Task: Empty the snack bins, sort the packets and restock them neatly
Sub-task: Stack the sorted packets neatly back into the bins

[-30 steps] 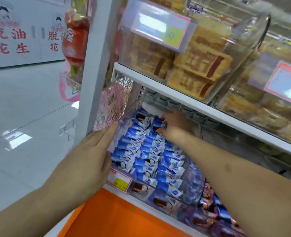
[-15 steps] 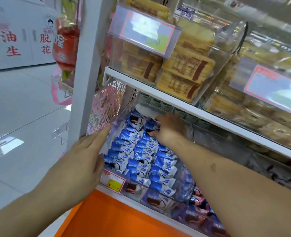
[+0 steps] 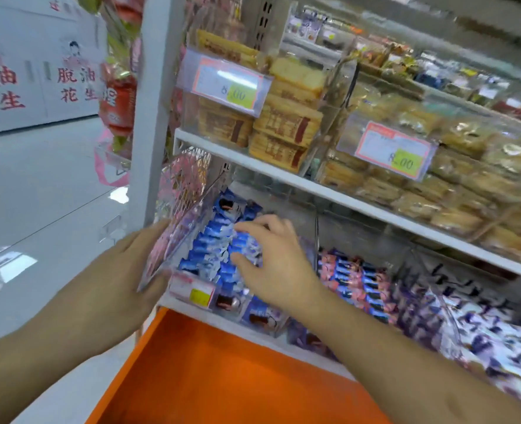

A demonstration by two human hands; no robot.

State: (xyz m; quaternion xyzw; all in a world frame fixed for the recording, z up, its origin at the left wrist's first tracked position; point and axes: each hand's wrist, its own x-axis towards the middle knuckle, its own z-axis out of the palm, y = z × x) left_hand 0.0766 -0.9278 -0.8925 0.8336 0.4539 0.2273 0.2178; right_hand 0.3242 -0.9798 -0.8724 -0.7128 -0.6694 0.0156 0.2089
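Clear bin (image 3: 179,240) holds blue packets (image 3: 213,255); left hand (image 3: 121,283) flat against its side, right hand (image 3: 271,264) spread wide over them.

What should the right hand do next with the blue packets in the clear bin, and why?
Probably lower the right hand and close its fingers on a few blue packets to straighten them. Its fingers hover spread just above the rows and grip nothing yet, while the left hand rests flat on the left wall of the clear bin, apparently steadying it.
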